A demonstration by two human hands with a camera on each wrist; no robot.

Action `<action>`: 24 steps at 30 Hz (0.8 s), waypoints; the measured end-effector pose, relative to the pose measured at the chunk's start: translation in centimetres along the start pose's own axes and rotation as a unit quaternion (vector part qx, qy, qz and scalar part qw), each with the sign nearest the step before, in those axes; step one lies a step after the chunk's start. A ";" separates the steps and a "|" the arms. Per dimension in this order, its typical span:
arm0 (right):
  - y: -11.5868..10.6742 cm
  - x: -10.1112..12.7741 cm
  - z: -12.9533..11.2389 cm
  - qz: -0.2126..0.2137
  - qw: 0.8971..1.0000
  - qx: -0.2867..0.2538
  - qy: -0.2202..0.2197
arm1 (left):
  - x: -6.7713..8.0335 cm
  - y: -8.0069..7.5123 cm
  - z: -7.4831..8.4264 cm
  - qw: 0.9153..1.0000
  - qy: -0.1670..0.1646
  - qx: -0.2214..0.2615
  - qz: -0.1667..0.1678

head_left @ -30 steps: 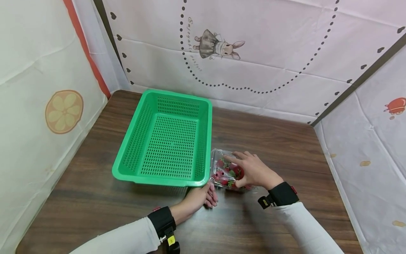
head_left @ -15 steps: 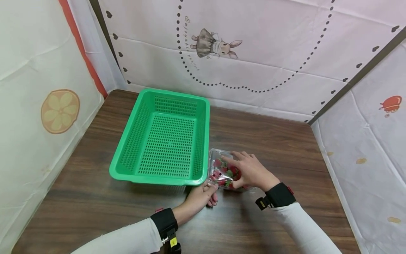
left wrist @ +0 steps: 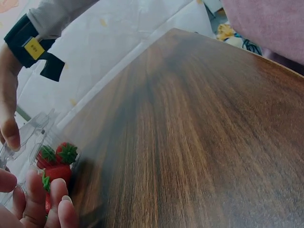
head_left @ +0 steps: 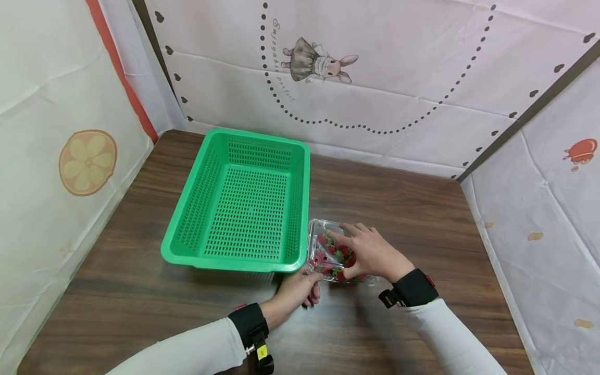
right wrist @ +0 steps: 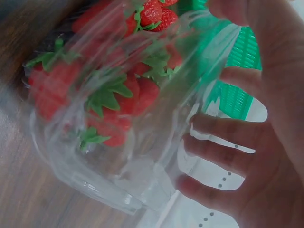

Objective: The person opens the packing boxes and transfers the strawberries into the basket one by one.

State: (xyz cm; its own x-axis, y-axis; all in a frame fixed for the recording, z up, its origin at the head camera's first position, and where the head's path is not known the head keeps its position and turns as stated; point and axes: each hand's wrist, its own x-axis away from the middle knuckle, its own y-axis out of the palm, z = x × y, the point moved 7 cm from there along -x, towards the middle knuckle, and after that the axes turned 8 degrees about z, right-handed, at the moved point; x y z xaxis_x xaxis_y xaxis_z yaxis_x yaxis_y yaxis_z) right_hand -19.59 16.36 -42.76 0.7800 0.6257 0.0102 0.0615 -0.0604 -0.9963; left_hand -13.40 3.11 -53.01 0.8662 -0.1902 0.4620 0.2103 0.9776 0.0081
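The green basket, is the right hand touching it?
Apart. The head view shows part of the clear box filling the gap between the right hand and the green basket.

The words (head_left: 275, 44) "Enjoyable perfect" stand on the cloth (head_left: 398, 62); a label (left wrist: 34, 48) on a strap (left wrist: 16, 36) is illegible

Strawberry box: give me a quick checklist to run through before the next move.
1. Right hand on the box: ok; its fingers touch the clear plastic.
2. Left hand gripping the box: cannot tell; it is at the near-left corner, but the contact is unclear.
3. Strawberries inside the box: ok.
4. Strawberries uncovered: not ok; clear plastic lies over most of them in the right wrist view.
5. Green basket upright, beside the box: ok.
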 end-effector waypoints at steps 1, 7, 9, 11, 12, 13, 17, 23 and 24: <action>-0.1 0.0 0.0 -0.002 1.000 0.001 -0.003 | 0.0 0.1 0.0 1.000 0.001 0.002 -0.001; -0.4 -0.2 -0.1 -0.021 0.999 -0.018 -0.020 | 0.0 0.3 0.0 1.000 -0.002 0.001 0.000; -0.6 -0.1 0.2 -0.026 0.999 -0.043 -0.012 | 0.0 0.2 -0.1 1.000 -0.002 -0.005 0.003; -0.8 -0.1 0.4 -0.028 0.997 -0.067 -0.007 | 0.0 0.1 -0.1 1.000 -0.002 -0.008 0.009; -1.0 -0.1 0.4 -0.028 0.997 -0.076 -0.007 | 0.0 0.0 -0.1 1.000 -0.001 -0.009 0.013; -1.1 -0.1 0.5 -0.027 0.996 -0.085 -0.007 | 0.0 0.0 -0.1 1.000 -0.002 -0.008 0.015; -1.3 -0.1 0.5 -0.043 0.994 -0.102 -0.019 | -0.1 0.0 -0.2 1.000 -0.003 0.001 0.007; -2.3 -0.1 1.1 -0.108 0.983 -0.144 0.026 | 0.0 0.1 -0.3 1.000 -0.007 0.011 -0.004; -2.6 0.0 1.2 -0.114 0.982 -0.149 0.030 | 0.0 0.1 -0.3 1.000 -0.008 0.012 -0.004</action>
State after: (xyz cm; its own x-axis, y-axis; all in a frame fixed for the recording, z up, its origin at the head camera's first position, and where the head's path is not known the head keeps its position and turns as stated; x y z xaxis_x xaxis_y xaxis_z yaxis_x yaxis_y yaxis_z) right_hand -20.52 17.40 -40.26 0.7597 0.6030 0.2434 0.4111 -0.1552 -0.8983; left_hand -13.22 3.16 -53.24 0.8573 -0.1969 0.4758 0.2062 0.9780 0.0333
